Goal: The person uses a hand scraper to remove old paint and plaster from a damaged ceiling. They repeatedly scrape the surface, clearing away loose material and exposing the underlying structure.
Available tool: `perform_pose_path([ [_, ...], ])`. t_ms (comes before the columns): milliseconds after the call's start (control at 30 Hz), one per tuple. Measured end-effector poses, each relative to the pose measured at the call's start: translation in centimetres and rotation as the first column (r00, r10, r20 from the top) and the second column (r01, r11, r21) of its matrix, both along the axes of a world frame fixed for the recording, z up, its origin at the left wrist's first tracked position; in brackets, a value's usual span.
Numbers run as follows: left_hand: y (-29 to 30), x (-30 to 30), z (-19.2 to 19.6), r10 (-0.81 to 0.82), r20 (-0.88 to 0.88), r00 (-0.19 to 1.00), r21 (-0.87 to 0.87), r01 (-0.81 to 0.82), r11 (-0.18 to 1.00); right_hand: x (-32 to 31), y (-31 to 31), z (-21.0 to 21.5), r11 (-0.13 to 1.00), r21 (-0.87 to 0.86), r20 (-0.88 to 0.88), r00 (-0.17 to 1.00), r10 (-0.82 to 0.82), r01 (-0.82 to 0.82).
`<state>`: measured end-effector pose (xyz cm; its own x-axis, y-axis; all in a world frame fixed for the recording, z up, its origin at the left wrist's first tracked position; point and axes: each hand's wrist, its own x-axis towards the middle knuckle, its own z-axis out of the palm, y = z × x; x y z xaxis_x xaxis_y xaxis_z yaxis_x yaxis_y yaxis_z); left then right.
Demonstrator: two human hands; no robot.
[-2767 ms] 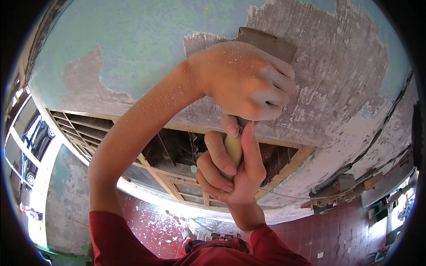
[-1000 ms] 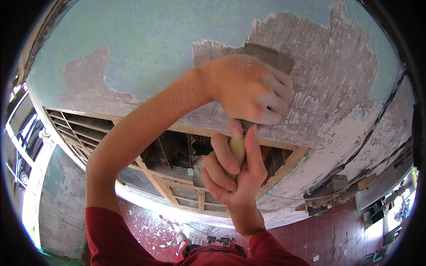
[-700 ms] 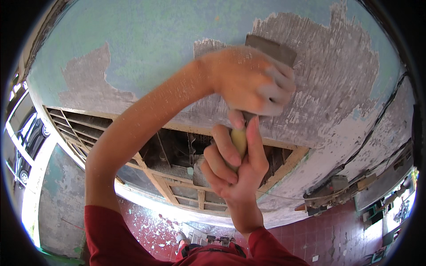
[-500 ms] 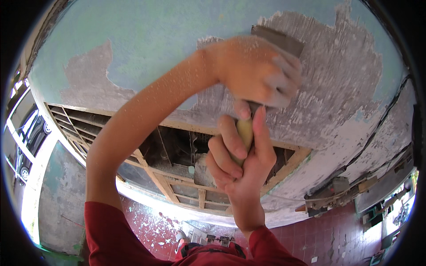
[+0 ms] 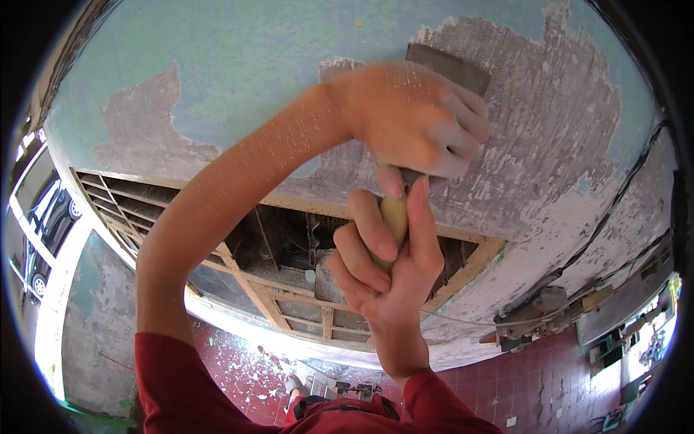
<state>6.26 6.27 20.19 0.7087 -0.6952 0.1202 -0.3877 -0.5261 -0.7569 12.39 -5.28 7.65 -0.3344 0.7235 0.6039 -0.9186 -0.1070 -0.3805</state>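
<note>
A scraper with a yellow handle [image 5: 394,217] and a flat grey blade [image 5: 450,67] lies against the wall, its blade angled toward the far right. My right hand [image 5: 390,264] wraps round the handle from below. Across the middle of the blade bends my left hand [image 5: 423,119], its fingers curled over the far side and slightly blurred. It covers much of the blade. Around it the wall [image 5: 238,79] has blue-green paint, with a large bare grey patch [image 5: 549,123] under and to the right of the scraper. White flecks dust my left forearm.
Below my hands is a wooden vent frame [image 5: 260,296] with dark openings. A black cable [image 5: 614,210] runs down the right wall to a cluttered ledge [image 5: 542,311]. Paint chips [image 5: 246,369] litter the red tiled floor, near a metal ladder [image 5: 325,387]. A dark car [image 5: 50,224] stands outside at left.
My right hand and the scraper handle have shifted slightly left and down. My left hand stays on the blade with barely any movement.
</note>
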Motion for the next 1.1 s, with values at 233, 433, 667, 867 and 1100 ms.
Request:
perform_pose_path([
  [233, -0.4, -0.2, 0.2, 0.05, -0.002, 0.999, 0.038, -0.05, 0.998, -0.1, 0.5, 0.0, 0.998, 0.059, 0.0, 1.0, -0.002, 0.002],
  [433, 0.0, 0.0, -0.3, 0.005, 0.007, 1.0, -0.001, -0.005, 1.0, 0.0, -0.1, -0.2, 0.998, -0.027, 0.03, 0.998, -0.048, 0.049],
  [667, 0.0, 0.9, -1.1, -0.146, 0.047, 0.988, -0.073, 0.149, 0.986, 0.5, 0.0, -0.3, 1.0, -0.013, 0.018, 1.0, 0.019, -0.018],
  [867, -0.6, 0.4, -3.0, 0.062, 0.071, 0.996, 0.009, -0.063, 0.998, 1.1, 0.6, -3.3, 0.992, 0.077, -0.02, 0.995, 0.099, -0.097],
  [1100, -0.8, 0.2, -2.3, 0.107, 0.016, 0.994, -0.002, -0.107, 0.994, 1.4, 0.6, -2.9, 0.986, 0.074, -0.014, 0.988, 0.152, -0.15],
])
